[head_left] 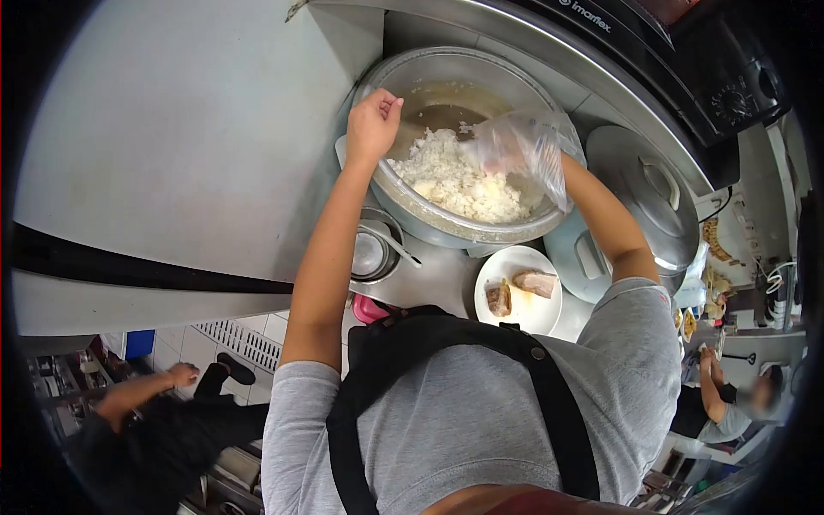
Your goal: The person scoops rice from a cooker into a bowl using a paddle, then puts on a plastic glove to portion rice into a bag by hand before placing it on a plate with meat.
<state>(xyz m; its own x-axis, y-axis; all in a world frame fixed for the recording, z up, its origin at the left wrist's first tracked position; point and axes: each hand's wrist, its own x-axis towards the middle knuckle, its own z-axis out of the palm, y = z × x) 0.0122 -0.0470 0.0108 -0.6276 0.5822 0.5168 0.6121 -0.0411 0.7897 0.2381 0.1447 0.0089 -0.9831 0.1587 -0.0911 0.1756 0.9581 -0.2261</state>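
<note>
A large round metal pot point(412, 199) holds a mound of white rice point(459, 184), heaped toward its near side. My left hand point(375, 124) is closed above the pot's left rim; its curled fingers hide whatever may be in them. Clear plastic bag point(549, 154) covers my right hand point(502, 156), which is inside the pot against the rice. Through the plastic, the fingers are too blurred to tell how they are bent. Below the pot, a white plate point(489, 266) carries two brownish pieces of food point(534, 283), probably meat.
Left of the plate, metal bowls point(371, 256) hold a light-handled utensil point(390, 243). A lidded pot point(631, 184) stands to the right, beneath a black Imarflex appliance point(661, 60). One person in dark clothes point(163, 438) is at lower left, another person point(721, 412) at lower right.
</note>
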